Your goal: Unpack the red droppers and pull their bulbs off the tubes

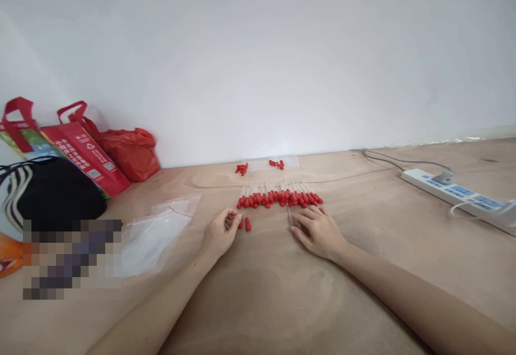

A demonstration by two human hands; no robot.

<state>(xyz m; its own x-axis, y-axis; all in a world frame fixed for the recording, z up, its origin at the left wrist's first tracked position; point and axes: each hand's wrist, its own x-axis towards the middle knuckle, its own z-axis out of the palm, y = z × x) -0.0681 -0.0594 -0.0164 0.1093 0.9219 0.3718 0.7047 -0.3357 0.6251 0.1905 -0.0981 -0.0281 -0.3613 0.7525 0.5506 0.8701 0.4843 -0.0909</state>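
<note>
A row of several glass droppers with red rubber bulbs (279,198) lies on the wooden table (258,290). My left hand (221,234) rests just left of it with its fingers curled in, holding red bulbs; another loose red bulb (247,224) lies beside it. My right hand (318,231) lies palm down below the row, its fingers pinching a clear glass tube (289,215). Farther back lie loose red bulbs (242,168) and a clear bag (278,162) with a few more.
Empty clear zip bags (157,231) lie at the left. Red shopping bags (92,151) and a dark bag (52,191) stand against the wall at the far left. A white power strip (455,193) with cables lies at the right.
</note>
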